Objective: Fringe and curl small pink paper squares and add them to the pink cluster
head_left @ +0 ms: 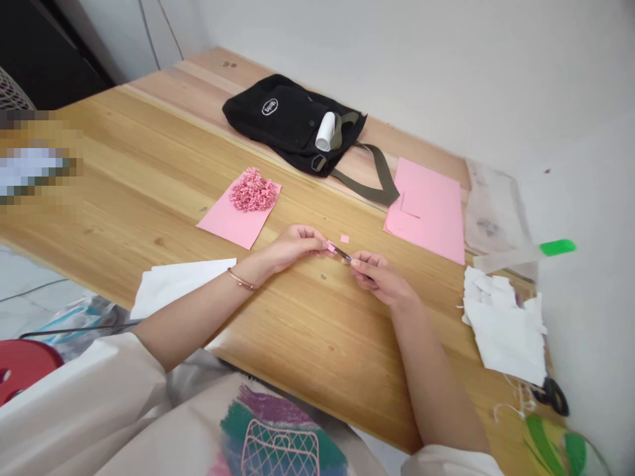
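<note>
Head view: left hand [296, 246] pinches a pink scrap [331, 246], right hand [381, 279] (grip closed) pinches a thin tool [342, 253].

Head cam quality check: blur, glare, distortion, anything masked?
Head view: soft even light, no hard glare on the table; faint shadows under left hand and right hand; a pixelated block masks the left edge; wide-angle stretch toward the corners; the tool in the right hand and pink scrap in the left are too small to resolve.

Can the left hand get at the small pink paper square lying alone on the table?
Probably yes: the small pink paper square lies on the wooden table close beyond the left hand, nothing between, though that hand pinches a tiny pink piece.
</note>
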Tool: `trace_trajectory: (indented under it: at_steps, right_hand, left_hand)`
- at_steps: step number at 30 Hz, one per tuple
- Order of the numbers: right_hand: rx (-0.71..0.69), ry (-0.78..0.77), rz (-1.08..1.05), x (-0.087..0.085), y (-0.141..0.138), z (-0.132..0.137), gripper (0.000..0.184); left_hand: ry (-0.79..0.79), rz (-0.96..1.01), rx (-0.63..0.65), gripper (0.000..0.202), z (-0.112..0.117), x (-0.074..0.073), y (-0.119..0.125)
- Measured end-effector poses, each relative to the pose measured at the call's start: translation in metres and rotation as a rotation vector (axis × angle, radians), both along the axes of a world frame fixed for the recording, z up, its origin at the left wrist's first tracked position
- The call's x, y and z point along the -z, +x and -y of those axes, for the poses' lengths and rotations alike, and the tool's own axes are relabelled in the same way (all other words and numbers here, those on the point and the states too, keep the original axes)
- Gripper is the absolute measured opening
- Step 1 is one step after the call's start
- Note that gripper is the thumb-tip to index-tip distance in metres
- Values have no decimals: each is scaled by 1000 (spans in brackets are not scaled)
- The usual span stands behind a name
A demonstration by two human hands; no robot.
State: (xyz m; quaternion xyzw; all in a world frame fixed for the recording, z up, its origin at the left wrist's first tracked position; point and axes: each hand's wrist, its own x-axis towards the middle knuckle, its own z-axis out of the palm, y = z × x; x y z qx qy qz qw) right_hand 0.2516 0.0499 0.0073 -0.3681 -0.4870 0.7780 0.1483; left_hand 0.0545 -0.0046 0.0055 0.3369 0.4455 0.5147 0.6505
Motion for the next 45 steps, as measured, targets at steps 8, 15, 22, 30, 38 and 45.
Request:
trace_trajectory:
  at_steps: [8,15,22,30,38,45]
  right_hand:
    - [-2,-6,15,-2,-1,1,30]
    - [-19,6,16,1,1,0,29]
    - [-75,-4,-33,2,1,-2,29]
    - [-94,12,-58,3,3,-4,30]
    - [-76,23,-32,-1,1,-2,30]
    - [-58,28,-4,-1,1,-2,30]
  left_hand:
    - [-5,19,-12,9,0,0,0]
    - [6,6,-16,11,0,2,-1]
    - [5,29,-27,14,-1,10,-2]
    - [-2,38,-46,16,0,6,0]
    - [4,15,-53,16,1,2,1]
    - [1,17,-49,18,1,3,1]
